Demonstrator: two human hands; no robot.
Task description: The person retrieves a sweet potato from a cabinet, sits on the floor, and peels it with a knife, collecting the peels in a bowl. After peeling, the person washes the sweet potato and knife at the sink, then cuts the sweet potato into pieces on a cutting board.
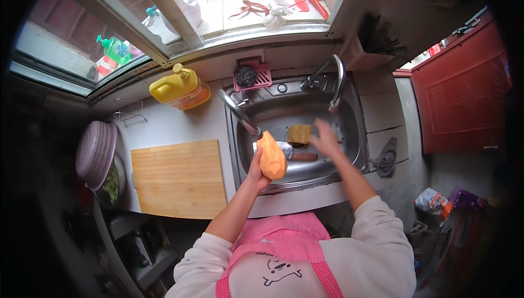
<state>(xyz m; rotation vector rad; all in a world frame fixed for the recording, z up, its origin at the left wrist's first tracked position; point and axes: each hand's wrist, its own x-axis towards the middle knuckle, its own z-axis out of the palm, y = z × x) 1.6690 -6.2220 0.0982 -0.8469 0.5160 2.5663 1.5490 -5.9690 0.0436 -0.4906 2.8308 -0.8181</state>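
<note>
A peeled orange vegetable (272, 156) with a faceted surface is in my left hand (257, 169), held over the left half of the stainless steel sink (348, 162). Its upper end is right beside the spout of the left faucet (239, 111). Beneath it in the basin lies a cleaver (303, 156), its brown handle pointing right and its blade partly hidden. My right hand (325, 138), blurred, hovers over the basin with its fingers apart and nothing visible in it. Just left of those fingers, a yellow-brown sponge (299, 133) rests by the drain.
A second faucet (339, 81) arches over the sink's right side. Left of the sink are a wooden cutting board (180, 179) and a yellow jug (180, 89). A pink rack (264, 77) holds a dark scourer (245, 76). A grey cloth (387, 158) lies to the right.
</note>
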